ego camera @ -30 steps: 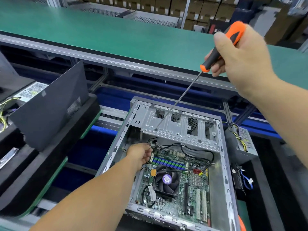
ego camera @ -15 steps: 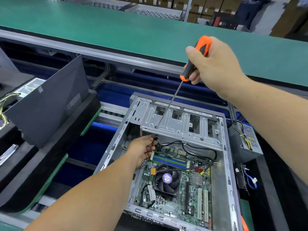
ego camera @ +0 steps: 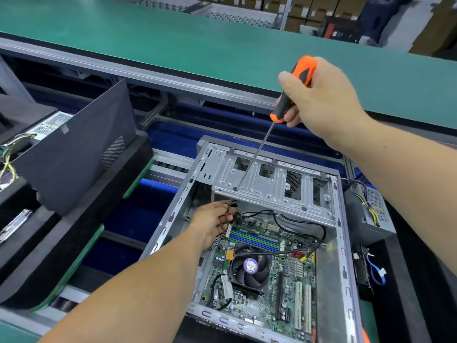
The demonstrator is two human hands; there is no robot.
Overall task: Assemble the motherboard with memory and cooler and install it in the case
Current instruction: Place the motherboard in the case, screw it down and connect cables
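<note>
Above the open case (ego camera: 342, 243), the right hand (ego camera: 321, 102) is clenched around the orange-and-black handle of a screwdriver (ego camera: 293, 90). Its thin shaft slants down and to the left, and the tip meets a hole in the metal drive cage (ego camera: 272, 184) spanning the far end of the case. Below that cage, the left hand (ego camera: 210, 225) reaches into the case at the far left corner of the motherboard (ego camera: 291, 293), fingers curled and pinching something small and dark near the board's edge; what it is cannot be told. The motherboard lies flat inside the case, with blue and green memory slots (ego camera: 256, 240) just right of the left hand and the cooler (ego camera: 249, 271) with its black fan near the board's middle. Black cables (ego camera: 296, 224) loop over the board's far side. A power supply (ego camera: 368, 214) with yellow and black wires sits outside the case on the right. A dark side panel (ego camera: 74, 149) leans upright on a black tray (ego camera: 74, 231) to the left. A green belt (ego camera: 197, 45) runs across beyond.
</note>
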